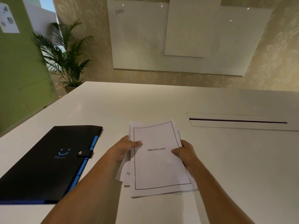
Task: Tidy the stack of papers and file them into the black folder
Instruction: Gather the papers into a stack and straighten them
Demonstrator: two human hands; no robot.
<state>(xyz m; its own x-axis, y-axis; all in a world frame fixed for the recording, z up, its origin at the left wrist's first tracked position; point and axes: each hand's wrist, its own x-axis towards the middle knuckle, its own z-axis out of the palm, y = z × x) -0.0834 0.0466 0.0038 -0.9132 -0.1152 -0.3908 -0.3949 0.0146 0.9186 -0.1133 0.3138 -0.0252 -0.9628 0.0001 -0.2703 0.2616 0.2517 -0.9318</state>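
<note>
A person's left hand [125, 148] and right hand [184, 152] clasp the long edges of a loose stack of papers [159, 159], thumbs on top, just right of the closed black folder [48, 160]. The light, floppy sheets look askew and likely to slide. Beyond stretches a smooth white table [145, 102], with a whiteboard [139, 38] behind.

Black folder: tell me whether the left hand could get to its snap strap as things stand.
Probably yes. The black folder lies shut just left of the left hand, nothing between them, but that hand grips the stack of papers and must let go first.
</note>
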